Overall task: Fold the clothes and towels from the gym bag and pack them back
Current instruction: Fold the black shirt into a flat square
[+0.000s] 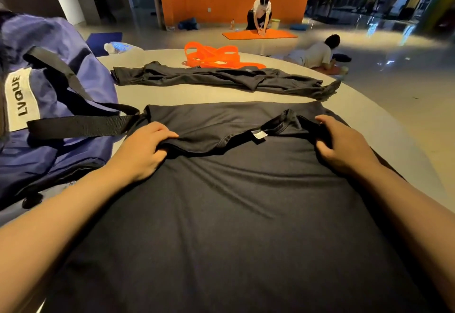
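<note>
1. Black T-shirt (221,202) of smooth, thin fabric lay spread flat over the near part of the pale round table (384,125). Its collar end was doubled back toward the person, so the white neck label (259,135) faced up. My guess was that this was the first fold of the shirt.
2. Left hand (145,147) gripped the folded edge at one shoulder, thumb underneath and fingers curled over the cloth.
3. Right hand (344,145) held the other shoulder in the same manner, fingers bent round a bunch of the fabric. Holding both corners at once probably kept the fold line straight and level.
4. Beyond the shirt, a second dark garment (216,78), long and narrow, was stretched across the table, apparently waiting its turn.
5. Blue nylon gym bag (49,106) with black webbing straps sat just left of the shirt, one strap touching the cloth, close at hand for packing.
6. Orange strap loops (214,56) and a clear plastic bottle (123,50) rested at the far edge.
</note>
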The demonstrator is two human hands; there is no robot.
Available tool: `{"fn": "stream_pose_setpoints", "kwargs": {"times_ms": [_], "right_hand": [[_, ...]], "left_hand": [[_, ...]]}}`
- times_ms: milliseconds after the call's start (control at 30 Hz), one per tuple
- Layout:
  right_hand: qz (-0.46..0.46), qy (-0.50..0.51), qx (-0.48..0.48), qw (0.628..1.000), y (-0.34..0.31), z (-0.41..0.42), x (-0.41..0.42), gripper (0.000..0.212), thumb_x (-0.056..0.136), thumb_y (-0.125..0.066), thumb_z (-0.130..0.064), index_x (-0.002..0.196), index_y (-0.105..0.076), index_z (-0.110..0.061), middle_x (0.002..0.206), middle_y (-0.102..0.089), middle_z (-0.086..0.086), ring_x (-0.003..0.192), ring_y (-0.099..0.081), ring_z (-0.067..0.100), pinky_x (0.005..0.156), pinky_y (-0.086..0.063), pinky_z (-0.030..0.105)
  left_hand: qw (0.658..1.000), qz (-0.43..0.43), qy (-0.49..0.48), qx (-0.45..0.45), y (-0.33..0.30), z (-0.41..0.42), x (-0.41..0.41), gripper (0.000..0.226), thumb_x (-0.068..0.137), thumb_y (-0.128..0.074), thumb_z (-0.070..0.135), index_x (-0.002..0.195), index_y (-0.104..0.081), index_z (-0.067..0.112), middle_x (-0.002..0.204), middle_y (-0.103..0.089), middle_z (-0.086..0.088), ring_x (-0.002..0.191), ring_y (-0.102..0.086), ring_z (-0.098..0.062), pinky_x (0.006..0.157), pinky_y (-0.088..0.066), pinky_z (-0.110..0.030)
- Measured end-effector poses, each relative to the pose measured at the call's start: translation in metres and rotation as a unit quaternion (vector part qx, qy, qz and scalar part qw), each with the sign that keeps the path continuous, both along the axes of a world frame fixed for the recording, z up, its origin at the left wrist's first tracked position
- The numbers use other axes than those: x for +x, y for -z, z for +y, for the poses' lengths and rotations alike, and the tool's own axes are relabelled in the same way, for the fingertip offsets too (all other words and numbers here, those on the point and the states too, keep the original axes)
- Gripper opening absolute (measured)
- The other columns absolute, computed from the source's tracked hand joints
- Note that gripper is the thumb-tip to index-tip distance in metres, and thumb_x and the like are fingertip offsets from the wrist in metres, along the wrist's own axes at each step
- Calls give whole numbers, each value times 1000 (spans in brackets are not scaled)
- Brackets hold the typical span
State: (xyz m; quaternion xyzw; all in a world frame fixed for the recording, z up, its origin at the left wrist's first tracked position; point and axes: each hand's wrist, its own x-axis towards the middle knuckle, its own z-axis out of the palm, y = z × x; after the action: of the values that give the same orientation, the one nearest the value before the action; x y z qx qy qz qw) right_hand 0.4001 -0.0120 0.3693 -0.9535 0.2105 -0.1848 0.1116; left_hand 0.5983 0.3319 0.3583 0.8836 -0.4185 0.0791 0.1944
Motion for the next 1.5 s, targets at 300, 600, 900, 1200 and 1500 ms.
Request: {"fn": "stream_pose_setpoints", "kwargs": {"times_ms": [300, 600, 900, 1200, 1500], "right_hand": [[-19, -26, -23, 999, 4, -28, 35, 41, 84, -62, -8, 124, -55, -11, 117, -63, 16, 102, -57, 37, 85, -45, 40], [-213, -46, 75, 973, -40, -4, -32, 27, 89, -59, 0, 103, -56, -23, 98, -62, 5, 91, -59, 23, 76, -44, 8], [32, -51, 92, 994, 2, 10, -136, 63, 79, -58, 14, 120, -55, -34, 129, -59, 1, 117, -56, 23, 98, -39, 30], [-75, -15, -49, 996, -9, 14, -130, 51, 72, -63, 20, 115, -66, -6, 113, -67, 17, 101, -63, 37, 91, -43, 28], [-16, -22, 134, 991, 8, 24, -175, 62, 83, -43, 7, 114, -53, -47, 132, -55, -1, 120, -48, 17, 102, -33, 31]], "left_hand": [[999, -32, -17, -10, 2, -13, 19, 46, 84, -49, 3, 128, -59, 10, 120, -59, -16, 111, -54, -35, 96, -41, -42], [985, 33, -7, -167, -29, 18, -36, 57, 71, -38, 12, 122, -64, 16, 114, -60, 7, 109, -51, -8, 93, -32, -14], [982, 51, 178, 19, 14, 82, -83, 70, 82, -38, 26, 136, -22, 66, 144, -23, 43, 130, -24, 13, 107, -9, -2], [973, 113, 165, -115, -10, 78, -99, 57, 81, -37, 33, 128, -40, 64, 132, -44, 41, 125, -40, 14, 106, -24, -5], [967, 42, 236, 84, 11, 104, -124, 62, 86, -37, 40, 146, -24, 50, 155, -21, 24, 142, -17, 1, 114, -9, -16]]}}
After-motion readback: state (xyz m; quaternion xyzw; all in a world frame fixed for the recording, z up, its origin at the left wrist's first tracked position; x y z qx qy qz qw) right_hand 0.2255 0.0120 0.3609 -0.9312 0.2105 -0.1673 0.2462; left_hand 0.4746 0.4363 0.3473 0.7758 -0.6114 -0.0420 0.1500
